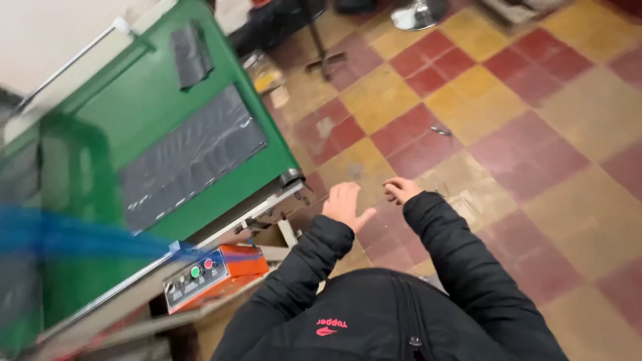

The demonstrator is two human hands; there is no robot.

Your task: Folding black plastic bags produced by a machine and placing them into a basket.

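Hands hang in mid-air, over the checkered floor (508,134) of red and yellow tiles, just past the end of a green conveyor belt (167,120). The left hand (344,204) is spread flat, fingers together and thumb stuck out to the side, holding nothing; it sits nearest the roller (292,177) at the belt's end, a little apart from it. The right hand (400,189) is loosely curled, fingertips drawn in toward the palm, and I cannot tell whether anything small is pinched there; it looks empty. Both black sleeves reach forward from the chest, so the hands meet close together, nearly touching.

On the belt lie two dark grey plastic sheets: a large one (190,157) stretched flat along the middle, and a smaller one (192,53) further up, both lying as the belt would carry them toward the hands. An orange control box (214,274) with a green and a red button is fixed to the frame below the belt, within easy reach of the left arm. A small metal bit (440,131) lies on the tiles, well away from both hands.
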